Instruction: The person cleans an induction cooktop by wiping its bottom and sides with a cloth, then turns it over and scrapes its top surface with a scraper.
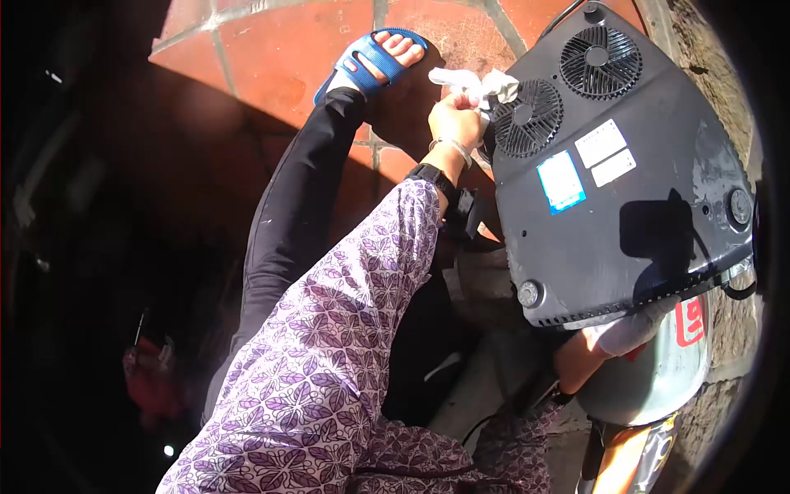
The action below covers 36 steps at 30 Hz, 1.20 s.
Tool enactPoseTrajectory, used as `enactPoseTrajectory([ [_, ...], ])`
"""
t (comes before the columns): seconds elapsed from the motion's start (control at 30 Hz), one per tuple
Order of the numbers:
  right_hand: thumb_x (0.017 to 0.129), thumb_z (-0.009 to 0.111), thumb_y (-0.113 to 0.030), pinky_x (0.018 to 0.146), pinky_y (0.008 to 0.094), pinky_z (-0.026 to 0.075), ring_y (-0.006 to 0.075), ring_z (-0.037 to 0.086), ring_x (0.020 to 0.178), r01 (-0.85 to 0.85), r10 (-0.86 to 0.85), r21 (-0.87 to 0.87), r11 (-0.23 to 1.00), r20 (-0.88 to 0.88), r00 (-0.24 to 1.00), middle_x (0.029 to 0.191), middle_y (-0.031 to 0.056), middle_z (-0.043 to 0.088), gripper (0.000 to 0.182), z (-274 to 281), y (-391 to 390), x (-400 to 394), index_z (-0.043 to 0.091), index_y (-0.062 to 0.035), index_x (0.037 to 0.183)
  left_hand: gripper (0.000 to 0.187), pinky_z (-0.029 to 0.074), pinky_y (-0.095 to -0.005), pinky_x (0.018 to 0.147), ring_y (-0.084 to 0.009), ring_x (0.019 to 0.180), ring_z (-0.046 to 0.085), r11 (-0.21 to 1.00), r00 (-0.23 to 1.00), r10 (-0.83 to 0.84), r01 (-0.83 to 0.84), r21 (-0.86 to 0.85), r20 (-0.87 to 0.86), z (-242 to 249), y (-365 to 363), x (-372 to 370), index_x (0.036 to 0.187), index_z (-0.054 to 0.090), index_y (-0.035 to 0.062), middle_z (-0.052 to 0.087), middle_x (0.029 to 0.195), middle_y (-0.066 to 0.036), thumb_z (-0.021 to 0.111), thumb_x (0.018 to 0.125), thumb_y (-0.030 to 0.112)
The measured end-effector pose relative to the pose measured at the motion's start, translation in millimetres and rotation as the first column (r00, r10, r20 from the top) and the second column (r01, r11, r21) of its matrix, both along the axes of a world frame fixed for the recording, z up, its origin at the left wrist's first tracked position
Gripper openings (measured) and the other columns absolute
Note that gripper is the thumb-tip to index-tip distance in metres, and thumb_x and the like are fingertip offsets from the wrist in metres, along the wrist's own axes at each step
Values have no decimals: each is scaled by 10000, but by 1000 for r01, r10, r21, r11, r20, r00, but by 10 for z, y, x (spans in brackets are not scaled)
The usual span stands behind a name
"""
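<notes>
A black appliance [592, 239], with two round fan vents and labels on its face, is tilted up at the right. My left hand [457, 122] is closed around a crumpled white cloth [496, 87] beside the left fan vent [528, 119]. Under the appliance's lower edge is my right hand [629, 331], which looks covered in something whitish and grips that edge; its fingers are mostly hidden. A dark shadow lies across the lower right of the appliance.
Reddish floor tiles [288, 45] lie at the top. My foot in a blue sandal [378, 62] rests there. A greyish rounded container [687, 362] with red markings stands below the appliance, beside a rough stone surface [728, 329]. The left side is very dark.
</notes>
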State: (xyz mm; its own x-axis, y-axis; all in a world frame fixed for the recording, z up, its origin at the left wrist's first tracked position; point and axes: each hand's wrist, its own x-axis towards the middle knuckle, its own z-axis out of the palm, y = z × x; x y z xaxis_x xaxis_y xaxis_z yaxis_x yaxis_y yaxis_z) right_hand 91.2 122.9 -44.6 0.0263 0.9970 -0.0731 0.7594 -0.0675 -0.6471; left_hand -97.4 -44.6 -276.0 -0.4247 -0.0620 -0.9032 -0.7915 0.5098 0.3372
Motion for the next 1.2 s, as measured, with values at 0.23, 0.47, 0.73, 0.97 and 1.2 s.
enactPoseTrajectory([
  [0.23, 1025, 339, -348, 973, 350, 388, 239, 511, 1115, 96, -104, -111, 989, -70, 992, 1227, 171, 531, 510, 18, -82, -172, 463, 71, 1289, 401, 459, -263, 501, -139, 623, 579, 987, 978, -158, 154, 42, 138, 738, 81, 48, 1125, 584, 5, 634, 795, -69, 584, 734, -85],
  [0.47, 1029, 331, -343, 1059, 368, 326, 246, 462, 1200, 153, -160, -157, 976, -38, 986, 1307, 173, 486, 525, 66, -91, -337, 410, 60, 1356, 338, 494, -261, 741, -160, 762, 613, 948, 941, -318, 312, 66, 119, 501, -148, 6, 1058, 647, -29, 645, 856, -57, 629, 722, -64],
  [0.73, 1020, 328, -349, 937, 365, 460, 253, 565, 1070, 89, -101, -97, 991, -130, 986, 1187, 195, 565, 508, 9, -86, -190, 515, 71, 1235, 166, 504, -312, 781, -248, 837, 644, 953, 935, -289, 302, 36, -207, 12, -169, 118, 923, 605, -2, 649, 874, -90, 662, 768, 12],
  [0.97, 1019, 327, -329, 990, 391, 427, 277, 533, 1135, 142, -153, -94, 985, -123, 981, 1242, 206, 534, 491, 13, -58, -223, 483, 58, 1279, 183, 511, -317, 756, -234, 807, 656, 876, 875, -384, 447, 184, -294, 691, -137, 204, 967, 580, 24, 649, 917, -147, 597, 792, -24],
  [1.2, 1011, 347, -367, 1092, 423, 299, 294, 461, 1231, 271, -298, -134, 953, -264, 917, 1316, 193, 495, 519, -4, 21, -438, 459, 41, 1312, 142, 497, -271, 770, -119, 809, 618, 986, 988, -114, 125, 108, -105, 353, -159, 584, 963, 615, -4, 667, 913, -79, 619, 821, 1],
])
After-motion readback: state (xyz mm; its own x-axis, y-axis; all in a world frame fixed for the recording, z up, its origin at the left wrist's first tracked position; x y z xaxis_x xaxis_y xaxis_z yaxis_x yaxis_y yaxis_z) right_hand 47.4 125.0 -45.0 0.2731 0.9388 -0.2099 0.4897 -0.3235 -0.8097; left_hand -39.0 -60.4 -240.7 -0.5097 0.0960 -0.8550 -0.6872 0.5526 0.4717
